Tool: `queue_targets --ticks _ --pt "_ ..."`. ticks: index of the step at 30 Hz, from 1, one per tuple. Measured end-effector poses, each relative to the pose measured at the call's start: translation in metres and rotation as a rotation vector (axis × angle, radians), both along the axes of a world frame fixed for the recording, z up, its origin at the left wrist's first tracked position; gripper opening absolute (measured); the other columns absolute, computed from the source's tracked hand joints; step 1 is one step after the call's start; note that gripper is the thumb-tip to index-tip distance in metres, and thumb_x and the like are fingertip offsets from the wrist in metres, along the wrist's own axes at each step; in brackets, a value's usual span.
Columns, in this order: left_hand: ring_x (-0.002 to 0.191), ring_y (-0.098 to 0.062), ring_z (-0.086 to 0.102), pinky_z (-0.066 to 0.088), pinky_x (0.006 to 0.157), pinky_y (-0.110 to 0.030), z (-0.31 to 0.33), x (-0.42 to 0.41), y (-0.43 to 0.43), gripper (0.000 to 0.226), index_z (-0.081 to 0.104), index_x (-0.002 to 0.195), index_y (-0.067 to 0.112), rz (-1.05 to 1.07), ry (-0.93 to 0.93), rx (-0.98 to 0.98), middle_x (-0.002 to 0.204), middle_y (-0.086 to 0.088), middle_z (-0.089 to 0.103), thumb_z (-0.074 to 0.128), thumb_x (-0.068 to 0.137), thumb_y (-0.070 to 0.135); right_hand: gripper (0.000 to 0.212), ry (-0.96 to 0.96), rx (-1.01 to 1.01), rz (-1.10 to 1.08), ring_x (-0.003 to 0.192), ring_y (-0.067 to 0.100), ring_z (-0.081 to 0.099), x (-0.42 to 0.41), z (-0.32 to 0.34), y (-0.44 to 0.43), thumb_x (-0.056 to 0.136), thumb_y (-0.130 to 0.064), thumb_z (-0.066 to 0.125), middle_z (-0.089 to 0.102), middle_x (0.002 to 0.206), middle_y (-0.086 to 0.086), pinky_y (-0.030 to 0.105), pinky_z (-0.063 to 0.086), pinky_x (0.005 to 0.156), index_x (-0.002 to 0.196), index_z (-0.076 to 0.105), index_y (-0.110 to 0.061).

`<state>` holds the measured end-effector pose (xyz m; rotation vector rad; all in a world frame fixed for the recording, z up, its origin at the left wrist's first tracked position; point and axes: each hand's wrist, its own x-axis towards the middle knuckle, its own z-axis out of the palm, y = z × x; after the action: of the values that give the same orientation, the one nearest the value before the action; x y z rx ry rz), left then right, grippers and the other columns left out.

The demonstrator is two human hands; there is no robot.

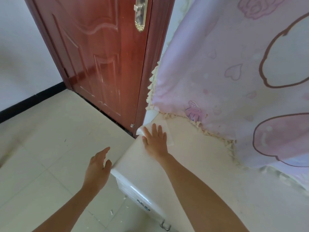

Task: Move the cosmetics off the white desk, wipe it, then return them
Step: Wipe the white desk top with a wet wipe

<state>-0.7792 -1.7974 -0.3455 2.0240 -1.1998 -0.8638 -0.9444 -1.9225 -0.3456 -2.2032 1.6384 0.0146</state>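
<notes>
My right hand (155,141) lies flat with straight fingers, pressing a white wipe (169,131) onto the corner of the white desk (192,168). The wipe pokes out past my fingertips. Beyond it stands a red-brown door (100,56) over pale floor tiles (50,139). Right of the hand, a pink fringed cloth (234,72) drapes onto the desktop. My left hand (98,166) hovers relaxed beside the desk edge, holding nothing. The drawer handles (143,205) below are partly cut off.

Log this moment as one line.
phase: wiping | right hand: flat, pressing wipe on desk corner | left hand: open, beside desk edge
</notes>
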Motion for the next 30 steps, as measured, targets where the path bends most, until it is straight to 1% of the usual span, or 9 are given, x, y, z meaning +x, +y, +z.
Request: queue_targets --ticks 3,6,9,16,18,20,22,27,30 --pt "0.119 -0.032 0.042 0.038 0.096 -0.044 0.011 -0.014 -0.02 0.044 0.048 0.13 0.005 -0.207 -0.268 -0.083 0.131 -0.013 0.052 0.049 0.087 -0.001 0.057 0.016 0.08 -0.197 0.141 0.032 -0.013 -0.022 0.002 -0.009 0.095 -0.051 0.021 -0.008 0.154 0.014 0.048 -0.006 0.113 0.145 0.009 -0.027" --pt "0.116 -0.041 0.046 0.041 0.089 -0.052 0.021 -0.045 -0.042 0.04 0.056 0.121 0.0 -0.333 -0.421 -0.173 0.128 -0.019 0.054 0.058 0.081 -0.002 0.061 0.035 0.028 -0.279 0.141 0.03 -0.013 -0.073 -0.003 0.005 0.093 -0.055 0.022 -0.009 0.155 0.012 0.046 -0.007 0.113 0.145 0.005 -0.03" --pt "0.117 -0.041 0.049 0.044 0.087 -0.053 0.025 -0.091 -0.052 0.039 0.059 0.116 0.001 -0.467 -0.51 -0.22 0.125 -0.02 0.056 0.064 0.077 0.0 0.06 0.049 0.014 -0.321 0.142 0.027 -0.012 -0.13 -0.01 0.036 0.092 -0.056 0.021 -0.009 0.155 0.009 0.043 -0.008 0.114 0.144 0.003 -0.033" --pt "0.096 -0.039 0.065 0.054 0.071 -0.048 0.034 -0.194 -0.042 0.048 0.07 0.096 0.002 -0.745 -0.654 -0.254 0.104 -0.02 0.068 0.084 0.05 0.004 0.06 0.14 0.033 -0.48 0.142 0.026 -0.012 -0.264 -0.01 0.099 0.092 -0.056 0.021 -0.01 0.155 0.007 0.043 -0.004 0.114 0.144 0.001 -0.033" --pt "0.096 -0.037 0.065 0.054 0.072 -0.047 0.032 -0.219 -0.035 0.041 0.07 0.095 0.003 -0.797 -0.686 -0.271 0.105 -0.019 0.068 0.08 0.055 0.007 0.06 0.145 0.026 -0.522 0.142 0.025 -0.011 -0.294 -0.01 0.109 0.092 -0.056 0.022 -0.009 0.155 0.007 0.042 -0.004 0.115 0.144 0.001 -0.033" --pt "0.098 -0.036 0.065 0.054 0.074 -0.046 0.031 -0.241 -0.026 0.03 0.07 0.096 0.005 -0.843 -0.711 -0.29 0.107 -0.018 0.068 0.056 0.072 0.016 0.061 0.129 0.032 -0.551 0.142 0.024 -0.012 -0.321 -0.009 0.116 0.092 -0.056 0.022 -0.01 0.155 0.006 0.041 -0.005 0.115 0.144 0.001 -0.033" --pt "0.1 -0.035 0.065 0.054 0.075 -0.045 0.03 -0.264 -0.017 0.044 0.07 0.097 0.006 -0.881 -0.721 -0.282 0.109 -0.017 0.067 0.036 0.074 0.022 0.061 0.12 0.039 -0.579 0.142 0.024 -0.014 -0.352 -0.008 0.122 0.092 -0.056 0.021 -0.012 0.155 0.006 0.041 -0.006 0.114 0.144 0.0 -0.032" --pt "0.102 -0.036 0.063 0.053 0.075 -0.047 0.038 -0.323 0.006 0.048 0.069 0.1 0.005 -0.865 -0.723 -0.318 0.111 -0.017 0.066 0.033 0.075 0.023 0.063 0.152 0.049 -0.653 0.142 0.026 -0.012 -0.439 -0.01 0.133 0.092 -0.057 0.021 -0.011 0.155 0.008 0.042 -0.004 0.115 0.145 -0.001 -0.031" --pt "0.104 -0.036 0.062 0.053 0.076 -0.046 0.038 -0.354 0.022 0.048 0.068 0.103 0.006 -0.837 -0.719 -0.336 0.113 -0.015 0.066 0.033 0.075 0.025 0.064 0.192 -0.002 -0.729 0.143 0.028 -0.003 -0.498 -0.01 0.129 0.092 -0.056 0.026 -0.001 0.155 0.01 0.044 0.003 0.115 0.145 0.003 -0.029"
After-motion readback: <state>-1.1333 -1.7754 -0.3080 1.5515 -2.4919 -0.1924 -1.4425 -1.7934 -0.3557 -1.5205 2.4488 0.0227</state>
